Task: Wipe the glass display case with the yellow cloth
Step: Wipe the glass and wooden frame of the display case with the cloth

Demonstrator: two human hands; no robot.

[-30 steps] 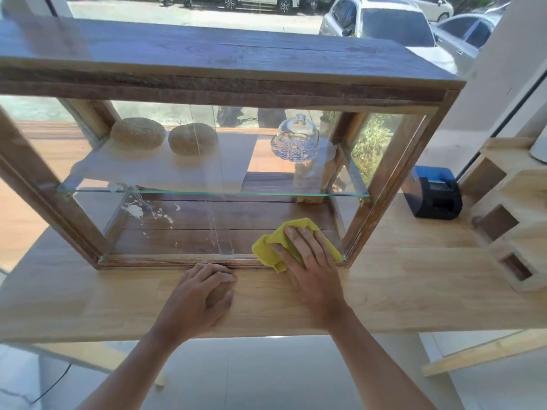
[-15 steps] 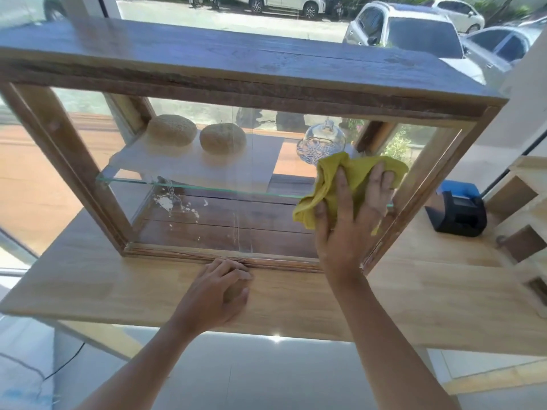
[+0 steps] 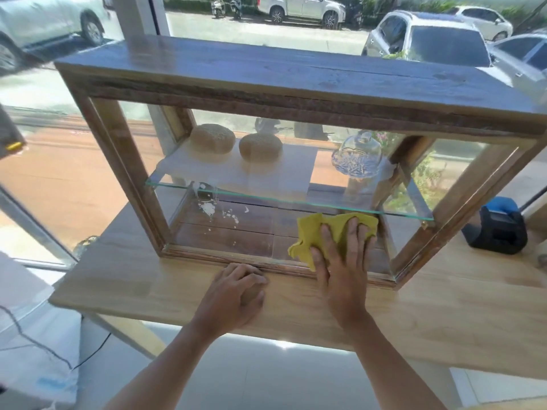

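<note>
right hand (image 3: 340,261): fingers (image 3: 353,232) straight and spread, pressing the yellow cloth (image 3: 319,232) flat on the front glass; nothing gripped, only pinned under the palm.
left hand (image 3: 236,294): fingers loosely curled, holding nothing, knuckles resting on the worktop (image 3: 444,315) just at 6 o'clock of the case's bottom rail.
yellow cloth: bunched, low on the pane, toward 4 o'clock of the front glass, just under the glass shelf (image 3: 266,196) line; a loose corner hangs toward 7 o'clock of the hand.
glass display case (image 3: 296,84): wooden frame, stands on the worktop; front pane only partly covered by the cloth.
inside: two round loaves (image 3: 233,142) at 11 o'clock on the shelf, a cut-glass domed dish (image 3: 356,158) at 1 o'clock.
risk, pressure: a hard flat-hand push could flex the pane or slide the case back; the left hand is not bracing the frame.
risk, jolt: a shunt could rattle the shelf and tip the domed dish.
risk, cloth: held by pressure alone, it may slip out on a fast stroke.
risk, white splatter (image 3: 210,207): at 8 o'clock it looks to lie inside the case, though that is hard to tell; outside wiping would miss it.
risk, black device (image 3: 497,226): at 3 o'clock, near the frame, a wide elbow swing could knock it.
</note>
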